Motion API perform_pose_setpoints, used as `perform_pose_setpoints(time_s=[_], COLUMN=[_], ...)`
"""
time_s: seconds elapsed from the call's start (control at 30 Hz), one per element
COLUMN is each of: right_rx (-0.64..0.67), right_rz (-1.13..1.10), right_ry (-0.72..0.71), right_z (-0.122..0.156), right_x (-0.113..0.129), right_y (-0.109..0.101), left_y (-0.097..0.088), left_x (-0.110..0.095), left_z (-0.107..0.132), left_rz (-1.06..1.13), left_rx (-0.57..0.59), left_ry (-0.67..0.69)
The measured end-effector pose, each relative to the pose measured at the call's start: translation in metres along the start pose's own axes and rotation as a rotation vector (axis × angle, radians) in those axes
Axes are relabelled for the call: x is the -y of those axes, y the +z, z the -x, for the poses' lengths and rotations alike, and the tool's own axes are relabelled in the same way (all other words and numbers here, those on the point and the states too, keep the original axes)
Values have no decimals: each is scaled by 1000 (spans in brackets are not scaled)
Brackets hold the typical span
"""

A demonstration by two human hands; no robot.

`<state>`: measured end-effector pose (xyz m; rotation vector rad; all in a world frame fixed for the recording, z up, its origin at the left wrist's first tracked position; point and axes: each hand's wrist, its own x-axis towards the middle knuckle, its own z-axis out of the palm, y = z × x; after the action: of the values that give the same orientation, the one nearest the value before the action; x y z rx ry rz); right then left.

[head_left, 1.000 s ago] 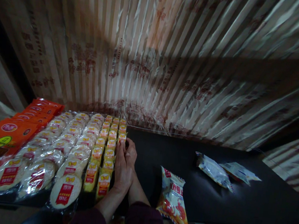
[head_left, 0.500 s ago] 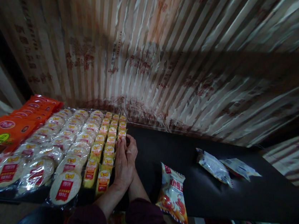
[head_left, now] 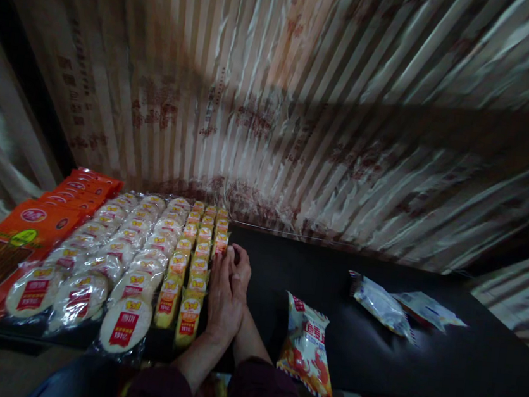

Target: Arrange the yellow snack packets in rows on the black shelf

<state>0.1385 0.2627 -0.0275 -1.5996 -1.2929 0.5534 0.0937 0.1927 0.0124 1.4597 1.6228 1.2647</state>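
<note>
My left hand [head_left: 223,305] rests along the near end of the rightmost row of small yellow snack packs [head_left: 221,230]. Its fingertips touch the last visible pack of that row. Pressed against it from the right is my right hand [head_left: 243,271], fingers bent and wrists close together. Both hands are closed, but whatever lies between or under them is hidden. To their left run two longer rows of the same yellow packs [head_left: 189,317], red labels facing up. Beyond those are overlapping rows of round white rice crackers [head_left: 126,326] in clear wrap.
Orange snack bags [head_left: 26,229] overlap at the far left of the black shelf [head_left: 281,258]. A puffed-snack bag [head_left: 307,350] lies right of my arms, overhanging the front edge. Two silvery bags [head_left: 383,304] lie farther right. Striped, wrinkled sheeting [head_left: 266,97] covers the back.
The view has turned slightly left, so everything appears shifted a little to the right. My hands stay together at the same yellow row, with hardly any movement.
</note>
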Motion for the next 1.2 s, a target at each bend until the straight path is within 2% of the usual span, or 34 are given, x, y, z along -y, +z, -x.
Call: perform_pose_setpoints(time_s=[0.2, 0.47, 0.63, 0.93, 1.1, 1.2], right_rx=[-7, 21, 44, 120, 172, 136], right_rz=[28, 133, 249, 253, 264, 250], right_ry=[-15, -61, -78, -133, -156, -184], right_z=[10, 30, 48, 95, 128, 147], right_x=[-6, -6, -6, 7, 7, 3], right_y=[-4, -22, -28, -50, -60, -63], left_y=[-6, -18, -23, -41, -49, -51], left_x=[-7, -12, -5, 3, 18, 31], left_z=[12, 38, 58, 104, 133, 149], left_rz=[11, 91, 40, -47, -57, -63], left_rx=[20, 86, 95, 51, 64, 68], left_ry=[-84, -181, -128, -28, 106, 128])
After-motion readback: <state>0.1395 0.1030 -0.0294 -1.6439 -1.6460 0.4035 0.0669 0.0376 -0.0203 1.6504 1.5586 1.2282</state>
